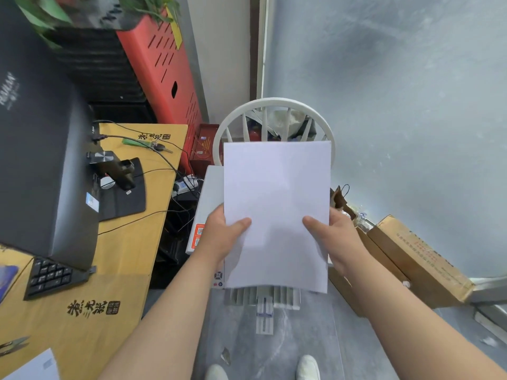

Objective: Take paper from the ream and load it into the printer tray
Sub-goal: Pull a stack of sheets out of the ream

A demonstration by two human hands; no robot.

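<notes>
A stack of white paper point(277, 204) is held flat in front of me, long side pointing away. My left hand point(223, 233) grips its left edge with the thumb on top. On the right edge, my right hand point(330, 237) holds it the same way. Below the sheets sits a white printer point(205, 204) on a white chair point(274, 105); the paper hides most of it. The printer's ribbed tray point(264, 300) sticks out toward me under the paper's near edge. A sheet of paper lies at the bottom left point(35, 366); I cannot tell whether it is the ream.
A yellow table point(118, 256) at left carries a black monitor point(35, 160), a keyboard point(52, 278), cables and keys. Cardboard boxes point(417, 259) lie on the floor at right. A red cabinet point(164, 67) stands behind. My shoes point(308, 367) are on the grey floor.
</notes>
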